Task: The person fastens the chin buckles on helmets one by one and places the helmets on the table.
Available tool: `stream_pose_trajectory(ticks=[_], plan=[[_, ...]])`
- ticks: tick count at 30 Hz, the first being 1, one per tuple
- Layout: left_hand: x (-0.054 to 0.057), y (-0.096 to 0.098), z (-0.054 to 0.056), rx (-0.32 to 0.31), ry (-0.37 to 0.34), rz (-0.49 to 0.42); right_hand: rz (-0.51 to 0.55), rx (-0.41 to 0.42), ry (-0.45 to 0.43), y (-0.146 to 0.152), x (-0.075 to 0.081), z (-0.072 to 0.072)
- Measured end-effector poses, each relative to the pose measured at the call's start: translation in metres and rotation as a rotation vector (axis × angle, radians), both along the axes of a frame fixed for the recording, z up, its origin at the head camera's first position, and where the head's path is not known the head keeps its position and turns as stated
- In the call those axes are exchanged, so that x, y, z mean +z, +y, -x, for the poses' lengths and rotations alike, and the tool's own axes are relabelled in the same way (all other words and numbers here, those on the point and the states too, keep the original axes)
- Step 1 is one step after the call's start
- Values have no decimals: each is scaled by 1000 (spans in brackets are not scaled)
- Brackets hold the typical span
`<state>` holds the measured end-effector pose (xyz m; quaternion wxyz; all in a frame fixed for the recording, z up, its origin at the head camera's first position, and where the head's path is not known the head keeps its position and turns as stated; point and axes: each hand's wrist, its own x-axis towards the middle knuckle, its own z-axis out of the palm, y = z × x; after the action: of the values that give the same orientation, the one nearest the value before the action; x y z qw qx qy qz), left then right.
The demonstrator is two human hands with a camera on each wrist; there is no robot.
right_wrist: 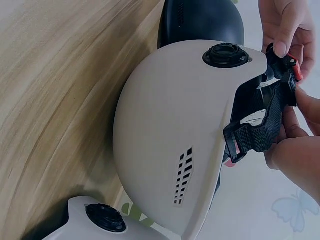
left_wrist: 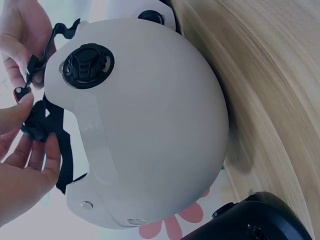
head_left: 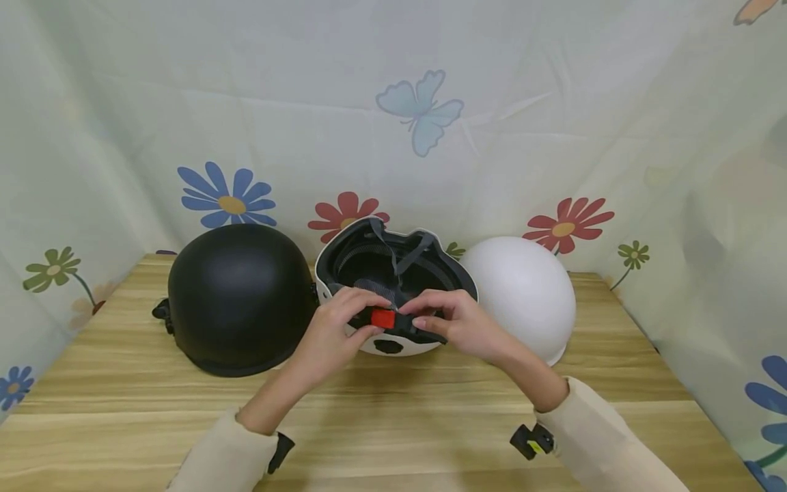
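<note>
A white helmet lies with its opening up on the wooden table, its dark padded inside and grey straps showing. Above its near rim, my left hand pinches a buckle with a red part between thumb and fingers. Close beside it, the thumb and forefinger of my right hand pinch the black chin strap at its buckle end. The two ends meet or nearly meet; whether they are joined I cannot tell. A black round knob sits on the shell.
To the left a black helmet stands dome up, and a plain white helmet stands at the right, both close to the middle one. Behind the wooden table hangs a flowered curtain.
</note>
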<state>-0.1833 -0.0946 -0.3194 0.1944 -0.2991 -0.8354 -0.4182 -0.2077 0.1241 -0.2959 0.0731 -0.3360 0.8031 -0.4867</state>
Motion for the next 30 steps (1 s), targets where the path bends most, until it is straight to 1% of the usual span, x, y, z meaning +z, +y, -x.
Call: stream_pose_trajectory(ticks=[7, 12, 19, 26, 30], plan=[[0, -1, 0, -22, 5, -3, -14, 10, 11, -1, 0, 2], [-1, -1, 1, -34, 16, -6, -17, -10, 4, -3, 0, 1], [-6, 1, 3, -33, -24, -16, -14, -39, -30, -5, 0, 0], [-7, 2, 1, 7, -69, -33, 34, -74, -37, -5, -5, 0], [-9, 2, 1, 16, -93, -39, 34, -83, -31, -5, -8, 0]])
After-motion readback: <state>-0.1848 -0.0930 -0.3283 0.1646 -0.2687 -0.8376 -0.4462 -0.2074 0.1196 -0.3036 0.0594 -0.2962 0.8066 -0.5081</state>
